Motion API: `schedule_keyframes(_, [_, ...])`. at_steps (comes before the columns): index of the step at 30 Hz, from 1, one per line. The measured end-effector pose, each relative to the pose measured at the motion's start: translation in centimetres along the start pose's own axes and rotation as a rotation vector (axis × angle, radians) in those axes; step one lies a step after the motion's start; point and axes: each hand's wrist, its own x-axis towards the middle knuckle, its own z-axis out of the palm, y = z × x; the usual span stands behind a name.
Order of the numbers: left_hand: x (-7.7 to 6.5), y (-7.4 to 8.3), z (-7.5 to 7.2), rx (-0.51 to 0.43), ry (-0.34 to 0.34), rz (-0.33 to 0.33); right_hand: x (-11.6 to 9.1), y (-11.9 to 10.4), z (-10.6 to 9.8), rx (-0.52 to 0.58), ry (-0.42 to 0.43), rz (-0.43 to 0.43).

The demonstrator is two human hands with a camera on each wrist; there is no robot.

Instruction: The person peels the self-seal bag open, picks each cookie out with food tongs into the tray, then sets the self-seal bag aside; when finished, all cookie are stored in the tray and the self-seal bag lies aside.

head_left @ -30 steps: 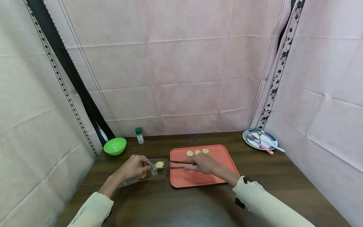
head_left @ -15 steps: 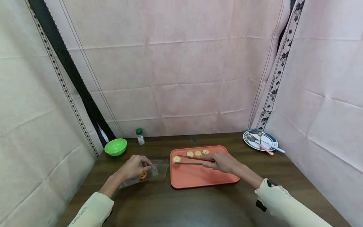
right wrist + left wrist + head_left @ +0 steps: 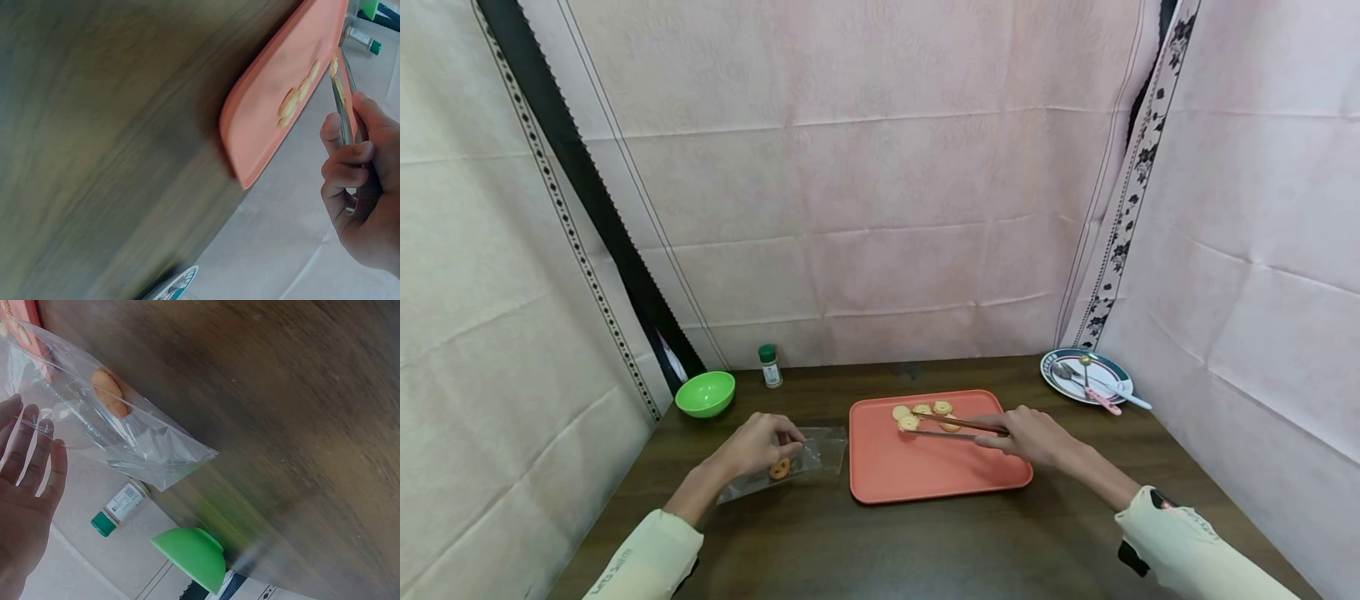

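My right hand [image 3: 1033,437] grips a pair of metal tongs [image 3: 966,424]. Between their tips sits a pale, ridged round cookie [image 3: 907,423], over the left-middle part of the coral tray [image 3: 925,479]. Several more round cookies [image 3: 943,407] lie toward the tray's back, partly behind the tongs. To the left, my left hand [image 3: 756,447] pinches the edge of a clear plastic bag [image 3: 830,450]. Inside the bag is a browner cookie [image 3: 109,394], which also shows just beside the fingers in the head view.
A green bowl [image 3: 705,394] stands at the back left, with a green-capped shaker bottle [image 3: 770,367] to its right. In the back right corner, a rimmed plate [image 3: 1051,379] bears a fork and a pink-handled utensil. White cloth [image 3: 880,208] walls enclose the table.
My right hand has carried the cookie in the tongs rightward, from over the plastic bag to over the tray. My left hand has stayed at the bag.
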Motion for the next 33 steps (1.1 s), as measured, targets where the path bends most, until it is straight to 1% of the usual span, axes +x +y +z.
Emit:
schedule_keyframes(3, [0.0,0.1,0.0,0.002,-0.002,-0.007,-0.4,0.5,-0.1,-0.004,0.012,0.014])
schedule_keyframes(8, [0.1,0.2,0.0,0.002,-0.005,-0.019,-0.8,1.1,-0.2,-0.014,0.016,0.013])
schedule_keyframes(13, [0.0,0.2,0.1,0.006,-0.004,-0.011,-1.0,1.6,-0.3,-0.041,0.011,0.012])
schedule_keyframes(21, [0.0,0.3,0.0,0.015,0.002,-0.002,-1.2,1.8,-0.6,-0.075,0.017,0.001])
schedule_keyframes(25, [0.1,0.3,0.1,0.021,0.004,0.003,-1.2,2.0,-0.6,-0.074,0.018,-0.003])
schedule_keyframes(33, [0.2,0.3,0.1,0.022,0.005,0.009,-1.2,2.2,-0.6,-0.067,-0.001,0.022])
